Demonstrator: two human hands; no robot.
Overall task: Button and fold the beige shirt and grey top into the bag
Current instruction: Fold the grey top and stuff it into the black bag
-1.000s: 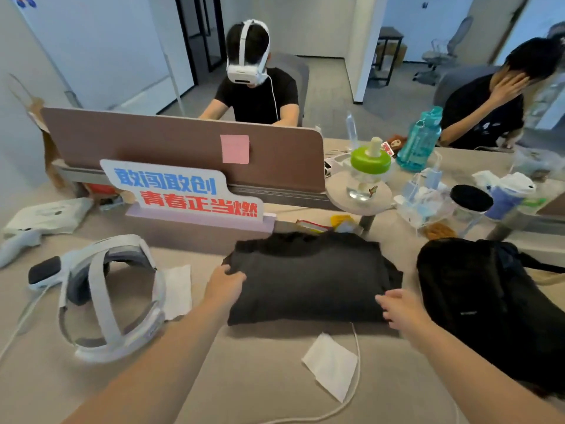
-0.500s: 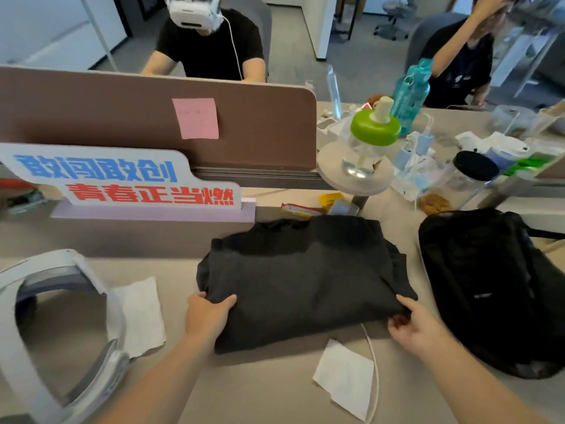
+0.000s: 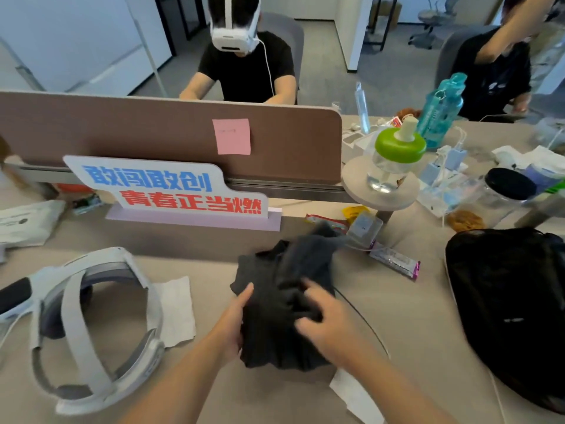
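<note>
Progress: the grey top (image 3: pixel 287 301) is found bunched into a narrow, creased bundle on the desk (image 3: pixel 406 316) at lower centre of the frame, so folding is judged unfinished. It is not yet in the bag (image 3: pixel 513 316), which lies well apart at the right edge. No beige shirt is seen anywhere; whether it is already packed cannot be told, nor whether the bag is open. Remaining, as judged: the fold to be tidied and the top carried right into the bag. Grip: the left hand (image 3: pixel 232 325) is laid along the bundle's left edge with fingers fairly straight. The thumb is hidden, so a pinch cannot be confirmed. The right hand (image 3: pixel 330 325) is somewhat blurred, with fingers curled into the fabric on top, and cloth appears gathered under them. Counts: one grey top, one bag, two hands. Also noted are one white headset (image 3: pixel 88 325) at lower left and two white paper sheets, one left of the top (image 3: pixel 177 310) and one at the bottom edge (image 3: pixel 354 396). One pink sticky note (image 3: pixel 231 136) is on the divider, and two other people are seated beyond.
</note>
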